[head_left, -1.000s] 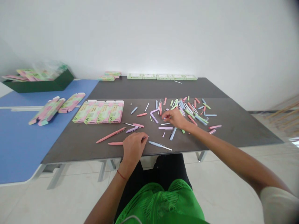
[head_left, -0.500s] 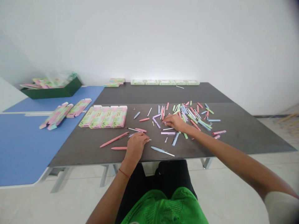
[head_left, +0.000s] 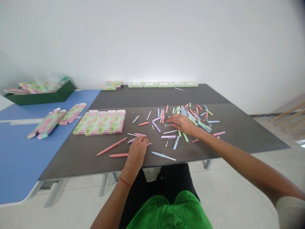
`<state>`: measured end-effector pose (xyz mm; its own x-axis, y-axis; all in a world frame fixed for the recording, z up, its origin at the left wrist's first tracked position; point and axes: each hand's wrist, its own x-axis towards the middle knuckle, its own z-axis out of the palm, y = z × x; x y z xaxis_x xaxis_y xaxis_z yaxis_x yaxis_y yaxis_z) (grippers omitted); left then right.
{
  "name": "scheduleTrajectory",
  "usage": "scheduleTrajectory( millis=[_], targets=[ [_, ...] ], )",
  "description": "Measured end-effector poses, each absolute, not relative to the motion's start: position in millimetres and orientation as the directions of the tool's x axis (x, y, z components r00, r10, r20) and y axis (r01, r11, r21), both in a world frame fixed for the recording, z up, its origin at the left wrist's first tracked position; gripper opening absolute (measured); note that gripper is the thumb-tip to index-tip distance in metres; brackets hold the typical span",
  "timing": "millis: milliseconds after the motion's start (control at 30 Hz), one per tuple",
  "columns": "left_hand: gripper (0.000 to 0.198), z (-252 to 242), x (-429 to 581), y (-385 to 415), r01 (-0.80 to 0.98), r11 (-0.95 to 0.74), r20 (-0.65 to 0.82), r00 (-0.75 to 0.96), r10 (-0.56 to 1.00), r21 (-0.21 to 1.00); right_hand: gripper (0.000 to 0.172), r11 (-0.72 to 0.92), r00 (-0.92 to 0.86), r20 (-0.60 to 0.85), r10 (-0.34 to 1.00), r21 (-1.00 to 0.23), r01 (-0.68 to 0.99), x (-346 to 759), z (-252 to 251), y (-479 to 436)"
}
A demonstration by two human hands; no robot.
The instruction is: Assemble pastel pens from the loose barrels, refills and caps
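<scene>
My left hand (head_left: 137,150) rests low over the near side of the dark table, fingers closed around a pen part whose pale clear tip (head_left: 150,143) sticks out to the right. Most of that part is hidden by the fingers. Beside it lie a long coral pen (head_left: 111,146), a coral barrel (head_left: 118,155) and a pink barrel (head_left: 140,135). My right hand (head_left: 183,124) reaches over the left edge of the pile of pen parts (head_left: 190,115), its fingers apart. A small clear piece (head_left: 167,125) lies under its fingertips. A blue barrel with a white refill (head_left: 163,155) lies between the hands.
Several flat pastel cartons (head_left: 102,122) lie in a row at left. White-green boxes (head_left: 157,84) line the table's far edge. On the blue table (head_left: 14,165) are more cartons (head_left: 72,113) and a dark green bin (head_left: 47,97) with packaging.
The view has shifted slightly. My right hand's fingertips have moved a little right and spread from their earlier pinch over the parts. My left hand stays closed in nearly the same place.
</scene>
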<state>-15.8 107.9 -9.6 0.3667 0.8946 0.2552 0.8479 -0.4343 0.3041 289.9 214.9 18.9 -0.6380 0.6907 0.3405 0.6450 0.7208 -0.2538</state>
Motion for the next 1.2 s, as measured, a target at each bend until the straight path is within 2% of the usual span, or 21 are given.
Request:
scheduleTrajectory(
  millis=[67, 200, 367, 533, 667, 900, 967, 1033, 1133, 1200],
  targets=[
    [0.014, -9.8, -15.4, 107.9, 0.841, -0.448, 0.276, 0.373, 0.886, 0.303, 0.024, 0.731, -0.658, 0.324, 0.680, -0.224, 0.645, 295.4, 31.2, 203.7],
    [0.012, -0.6, -12.1, 103.1, 0.818, -0.482, 0.310, 0.392, 0.866, 0.313, 0.017, 0.792, -0.772, 0.188, 0.608, -0.207, 0.574, 300.1, 47.2, 172.3],
    [0.004, 16.5, -2.2, 92.5, 0.791, -0.531, 0.322, 0.440, 0.838, 0.302, 0.013, 0.815, -0.813, 0.090, 0.576, -0.146, 0.561, 298.9, 42.0, 142.5],
    [0.008, 22.2, 4.5, 91.7, 0.743, -0.528, 0.278, 0.449, 0.849, 0.411, 0.021, 0.834, -0.819, 0.153, 0.552, -0.106, 0.542, 300.1, 28.4, 140.0],
    [0.012, 26.5, 6.2, 94.0, 0.664, -0.538, 0.311, 0.439, 0.843, 0.519, 0.026, 0.847, -0.828, 0.181, 0.531, -0.083, 0.525, 300.5, 25.7, 138.3],
    [0.015, 32.7, 8.0, 93.6, 0.652, -0.533, 0.351, 0.401, 0.846, 0.539, 0.025, 0.836, -0.817, 0.181, 0.547, -0.152, 0.526, 302.9, 22.5, 141.6],
    [0.015, 35.0, 8.5, 90.9, 0.633, -0.565, 0.377, 0.421, 0.825, 0.530, 0.025, 0.832, -0.803, 0.223, 0.553, -0.193, 0.520, 303.0, 24.1, 140.7],
    [0.015, 40.1, 8.8, 84.7, 0.592, -0.606, 0.414, 0.443, 0.795, 0.531, 0.023, 0.803, -0.739, 0.319, 0.594, -0.294, 0.519, 301.9, 30.1, 135.4],
    [0.016, 54.7, 9.6, 68.4, 0.546, -0.660, 0.491, 0.444, 0.750, 0.515, 0.019, 0.694, -0.568, 0.417, 0.710, -0.554, 0.460, 297.2, 46.7, 119.6],
    [0.018, 67.4, 11.0, 54.9, 0.532, -0.700, 0.549, 0.442, 0.709, 0.476, 0.019, 0.592, -0.514, 0.369, 0.774, -0.710, 0.382, 292.5, 58.3, 107.3]
  ],
)
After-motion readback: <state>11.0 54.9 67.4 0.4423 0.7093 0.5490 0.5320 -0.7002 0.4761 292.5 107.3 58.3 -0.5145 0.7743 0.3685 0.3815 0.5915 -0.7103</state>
